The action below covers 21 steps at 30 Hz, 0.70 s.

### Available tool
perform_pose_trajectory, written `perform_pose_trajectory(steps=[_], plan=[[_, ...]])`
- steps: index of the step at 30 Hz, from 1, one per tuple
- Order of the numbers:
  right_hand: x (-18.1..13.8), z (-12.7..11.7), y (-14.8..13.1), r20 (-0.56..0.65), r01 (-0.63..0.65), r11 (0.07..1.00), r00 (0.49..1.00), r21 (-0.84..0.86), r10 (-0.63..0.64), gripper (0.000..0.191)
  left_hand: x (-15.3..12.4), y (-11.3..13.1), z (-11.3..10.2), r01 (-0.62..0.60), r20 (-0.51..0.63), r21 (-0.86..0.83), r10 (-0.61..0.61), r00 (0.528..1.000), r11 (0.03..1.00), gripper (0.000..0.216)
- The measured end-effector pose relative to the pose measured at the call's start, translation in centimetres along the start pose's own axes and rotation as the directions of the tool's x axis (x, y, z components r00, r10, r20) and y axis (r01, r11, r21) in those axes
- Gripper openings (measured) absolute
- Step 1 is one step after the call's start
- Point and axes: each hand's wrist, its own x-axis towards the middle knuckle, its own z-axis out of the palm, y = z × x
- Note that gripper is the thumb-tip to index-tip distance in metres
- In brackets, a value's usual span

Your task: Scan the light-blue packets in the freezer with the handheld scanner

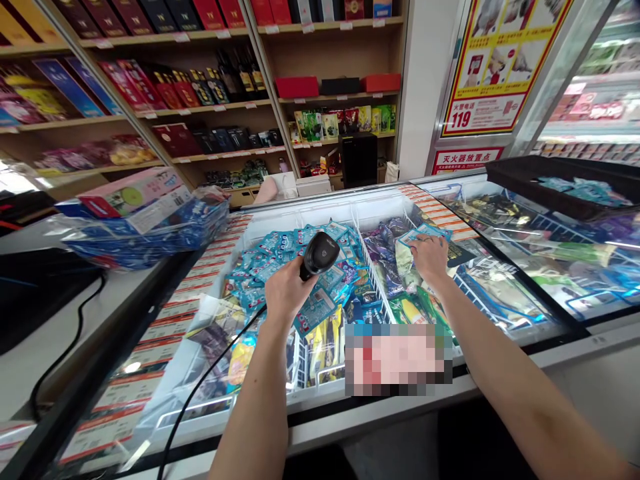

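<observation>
My left hand (287, 290) is wrapped round a black barcode scanner (323, 253), its head tilted up over the freezer. From the handle a black cable (220, 357) runs down to the lower left. Under the scanner, a heap of blue ice-cream packets (275, 253) fills a wire basket; one packet (316, 310) lies just below the scanner's head. On the right, my right hand (431, 257) has its fingers closed at the edge of a blue packet (425, 232), above the purple packets (393, 257). My fingers partly hide that packet.
A black tray (510, 175) with several blue packets stands on the freezer's right side. Boxes in clear plastic (145, 220) sit at left. White wire dividers (373, 267) split the freezer. Shelves of boxes and bottles (215, 107) stand behind. A blurred patch covers the front edge.
</observation>
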Motion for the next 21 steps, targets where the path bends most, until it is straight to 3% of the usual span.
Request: perform_pose_trajectory(steps=[9,13,16,21], plan=[[-0.2,0.1,0.2,0.008,-0.015,0.996,1.0,-0.088,0.015,0.031,0.1,-0.7,-0.4,0.118,-0.007,0.019,-0.117,0.993,0.993,0.04],[-0.1,-0.8,-2.0,0.039,0.128,0.99,0.991,0.057,-0.13,0.035,0.1,-1.1,-0.2,0.154,-0.03,0.022,-0.154,0.988,0.988,0.041],[-0.2,-1.8,-4.5,0.113,0.332,0.894,0.919,0.301,-0.379,0.038,0.1,-1.3,-0.2,0.175,-0.036,0.018,-0.174,0.984,0.984,0.041],[-1.2,-3.3,-8.9,0.094,0.532,0.618,0.71,0.578,-0.698,0.04,0.1,-1.3,-0.4,0.161,-0.033,-0.006,-0.161,0.986,0.987,0.04]])
